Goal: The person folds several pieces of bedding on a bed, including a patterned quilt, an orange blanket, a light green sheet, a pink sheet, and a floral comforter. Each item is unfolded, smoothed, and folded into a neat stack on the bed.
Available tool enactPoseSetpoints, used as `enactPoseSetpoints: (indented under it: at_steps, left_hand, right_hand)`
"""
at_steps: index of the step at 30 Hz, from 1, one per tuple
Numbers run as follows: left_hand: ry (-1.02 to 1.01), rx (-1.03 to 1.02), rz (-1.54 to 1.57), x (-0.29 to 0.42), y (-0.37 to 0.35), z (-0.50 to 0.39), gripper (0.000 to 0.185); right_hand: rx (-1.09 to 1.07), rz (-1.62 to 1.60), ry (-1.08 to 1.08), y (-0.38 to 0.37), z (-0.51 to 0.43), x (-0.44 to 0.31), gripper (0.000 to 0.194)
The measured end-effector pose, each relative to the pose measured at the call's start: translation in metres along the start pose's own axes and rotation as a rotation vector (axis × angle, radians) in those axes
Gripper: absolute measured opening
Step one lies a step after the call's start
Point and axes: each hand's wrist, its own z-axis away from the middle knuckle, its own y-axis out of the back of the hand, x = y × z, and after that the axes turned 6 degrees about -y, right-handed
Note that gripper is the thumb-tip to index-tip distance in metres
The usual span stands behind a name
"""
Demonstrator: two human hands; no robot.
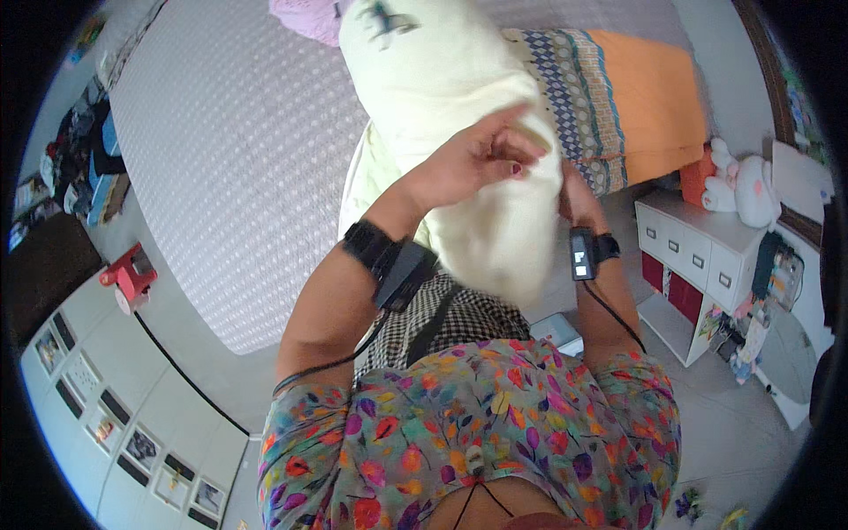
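A cream cloth item [450, 66] with a dark printed figure stretches from above the bed toward my body, its near end blurred and hanging down in front of me. Across its upper face lies my left hand [487, 159], with fingers partly curled near a fold; whether they pinch the fabric is unclear. My right hand [578, 192] is at the cloth's right edge, its fingers largely hidden behind it, and appears to grip it. Under the cream item, a pale green cloth [374, 156] shows at the left.
The bed carries a grey dotted bedspread [232, 132]. A patterned cloth with an orange panel [652, 99] lies at the right, near a pink item [308, 20] at the top. A white drawer cabinet [695, 252] with a plush toy [755, 192] stands at the right; white cupboards [119, 411] line the left.
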Motion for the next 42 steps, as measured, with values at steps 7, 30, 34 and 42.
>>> enactPoseSetpoints:
  at_steps: [7, 30, 34, 42]
  left_hand:
    - [0.219, 0.261, -1.661, -0.076, 0.074, 0.020, 0.070]
    - [0.233, 0.816, -0.223, 0.005, 0.075, 0.068, 0.052]
    - [0.333, 0.909, -0.388, 0.099, 0.111, 0.190, 0.058]
    - [0.924, 0.505, -1.123, -0.066, 0.161, 0.259, 0.094]
  right_hand:
    - [0.395, 0.359, 0.020, 0.074, -0.009, 0.032, 0.054]
    - [0.421, 1.201, 0.821, 0.008, -0.015, 0.017, 0.059]
    - [0.234, 1.302, 0.894, -0.091, -0.012, 0.070, 0.056]
    - [-0.330, 1.745, 0.442, -0.110, -0.085, 0.227, 0.041]
